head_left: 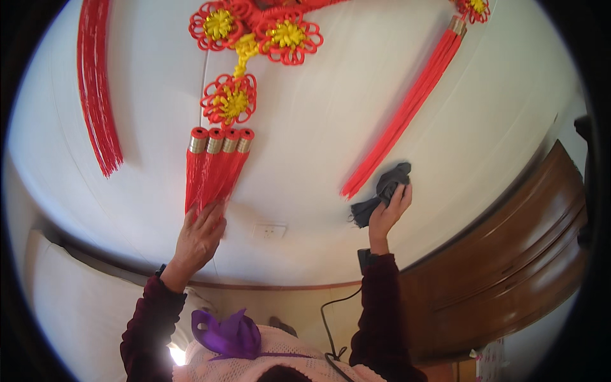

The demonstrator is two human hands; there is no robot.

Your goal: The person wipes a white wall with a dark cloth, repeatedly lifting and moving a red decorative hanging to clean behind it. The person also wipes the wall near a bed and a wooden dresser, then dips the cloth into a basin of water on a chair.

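Note:
Red tassels (213, 178) with gold-banded tops hang in a bunch against the white wall, below a knotted red-and-yellow flower (230, 100). My left hand (200, 237) is closed round their lower ends, drawing the strands together; the thumb side is partly hidden. To the right, my right hand (391, 211) grips a crumpled dark grey cloth (393, 181) and presses it to the wall. The cloth lies just below the tip of a long slanting red tassel (407, 118). Part of the cloth hangs out to the left of my fingers.
Another long red tassel (95, 89) hangs at the far left. More knotted flowers (289, 35) are at the top. A white wall socket (270, 230) sits between my arms. Brown wooden furniture (496, 286) stands at the right, a pale covered surface (76, 305) at the lower left. A black cable (326, 312) hangs near my right arm.

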